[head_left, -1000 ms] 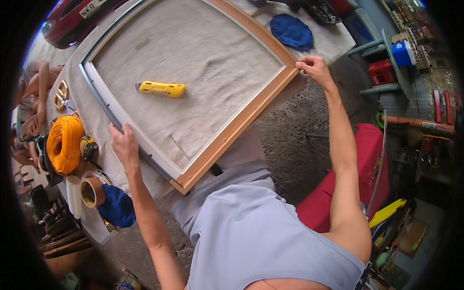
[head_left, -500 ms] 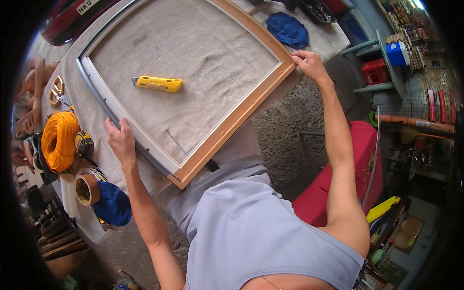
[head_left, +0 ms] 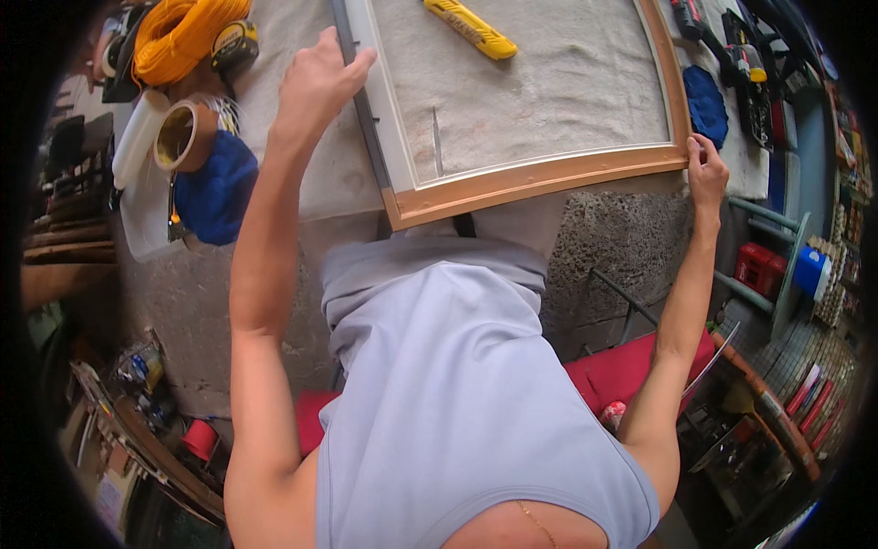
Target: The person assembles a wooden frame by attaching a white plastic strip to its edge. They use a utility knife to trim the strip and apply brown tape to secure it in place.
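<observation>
A large wooden frame (head_left: 540,179), tan on its near side and with a white inner edge, lies over the cloth-covered table in front of me. A dark grey strip (head_left: 368,137) runs along its left side. My left hand (head_left: 315,82) grips that side, the thumb over the strip and the index finger outside it; its other fingers are hidden. With its fingers pinched together, my right hand (head_left: 707,174) holds the frame's near right corner. Inside the frame's opening a yellow utility knife (head_left: 473,29) rests on the cloth, out of both hands' grasp.
Left on the table are orange rope (head_left: 183,41), a tape measure (head_left: 235,46), a tape roll (head_left: 185,137) and a blue cloth (head_left: 218,188). Another blue cloth (head_left: 704,105) lies by the frame's right side. Red fabric (head_left: 617,371) and a shelf (head_left: 777,247) stand to my right.
My view has swung, so the frame now appears squarer to me and higher in the picture. Both hands remain on the frame's left side and near right corner.
</observation>
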`<control>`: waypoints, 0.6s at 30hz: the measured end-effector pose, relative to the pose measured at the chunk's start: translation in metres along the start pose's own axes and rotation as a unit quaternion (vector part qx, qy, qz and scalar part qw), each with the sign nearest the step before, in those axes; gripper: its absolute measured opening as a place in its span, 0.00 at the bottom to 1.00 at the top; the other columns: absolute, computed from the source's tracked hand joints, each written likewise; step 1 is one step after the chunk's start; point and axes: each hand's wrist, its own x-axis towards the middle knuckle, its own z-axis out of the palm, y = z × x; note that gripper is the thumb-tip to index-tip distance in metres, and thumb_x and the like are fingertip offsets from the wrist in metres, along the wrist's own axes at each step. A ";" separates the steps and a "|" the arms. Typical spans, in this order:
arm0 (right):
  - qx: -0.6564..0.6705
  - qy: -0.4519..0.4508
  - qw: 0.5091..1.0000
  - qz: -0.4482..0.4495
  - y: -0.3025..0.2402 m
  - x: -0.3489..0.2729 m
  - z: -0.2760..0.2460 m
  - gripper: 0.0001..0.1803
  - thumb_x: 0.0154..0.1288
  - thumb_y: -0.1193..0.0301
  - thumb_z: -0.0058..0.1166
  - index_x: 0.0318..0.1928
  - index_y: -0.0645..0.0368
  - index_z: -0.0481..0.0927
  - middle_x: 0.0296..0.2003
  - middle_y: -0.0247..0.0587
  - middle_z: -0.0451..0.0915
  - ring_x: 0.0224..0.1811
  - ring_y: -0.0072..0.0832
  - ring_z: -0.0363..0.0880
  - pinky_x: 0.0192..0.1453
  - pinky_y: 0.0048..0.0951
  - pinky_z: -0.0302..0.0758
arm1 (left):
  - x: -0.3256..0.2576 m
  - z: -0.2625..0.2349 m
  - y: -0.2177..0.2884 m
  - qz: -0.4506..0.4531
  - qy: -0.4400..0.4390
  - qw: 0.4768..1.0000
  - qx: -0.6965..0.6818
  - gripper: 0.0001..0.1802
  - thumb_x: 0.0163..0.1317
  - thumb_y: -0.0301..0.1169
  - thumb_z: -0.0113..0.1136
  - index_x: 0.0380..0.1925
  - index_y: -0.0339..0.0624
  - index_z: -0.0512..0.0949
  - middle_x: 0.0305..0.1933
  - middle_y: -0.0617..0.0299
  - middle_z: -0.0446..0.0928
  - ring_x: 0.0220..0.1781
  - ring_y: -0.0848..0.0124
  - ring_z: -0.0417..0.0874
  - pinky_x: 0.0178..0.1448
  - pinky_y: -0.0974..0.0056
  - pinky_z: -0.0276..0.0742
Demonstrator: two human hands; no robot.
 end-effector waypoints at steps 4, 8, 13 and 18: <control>0.132 -0.032 0.989 0.051 0.011 -0.002 -0.002 0.13 0.64 0.66 0.63 0.48 0.54 0.85 0.28 0.38 0.85 0.31 0.22 0.83 0.40 0.26 0.77 | -0.074 -0.019 -0.008 -0.047 -0.157 0.972 -0.170 0.53 0.53 0.37 0.70 0.74 0.38 0.50 0.17 0.57 0.78 0.15 0.73 0.78 0.18 0.66 0.74; 0.140 -0.026 0.987 0.069 0.023 -0.002 0.003 0.14 0.64 0.68 0.64 0.49 0.55 0.85 0.29 0.38 0.85 0.32 0.21 0.82 0.40 0.25 0.77 | -0.139 -0.002 0.001 -0.001 -0.172 0.948 -0.267 0.52 0.52 0.31 0.68 0.75 0.42 0.50 0.15 0.58 0.76 0.15 0.73 0.78 0.21 0.67 0.74; 0.183 -0.020 0.981 0.054 0.034 0.018 -0.007 0.13 0.63 0.69 0.64 0.48 0.57 0.86 0.29 0.35 0.85 0.32 0.18 0.80 0.39 0.23 0.76 | -0.153 0.021 0.025 0.048 -0.112 0.975 -0.184 0.42 0.57 0.25 0.59 0.72 0.43 0.55 0.13 0.54 0.73 0.14 0.66 0.77 0.24 0.64 0.72; 0.176 -0.071 0.981 0.040 0.042 0.033 0.000 0.11 0.63 0.68 0.64 0.45 0.58 0.86 0.28 0.35 0.84 0.31 0.20 0.81 0.39 0.24 0.76 | -0.152 0.041 0.029 0.066 -0.078 0.987 -0.126 0.37 0.61 0.26 0.56 0.70 0.41 0.56 0.12 0.52 0.71 0.15 0.53 0.77 0.24 0.52 0.72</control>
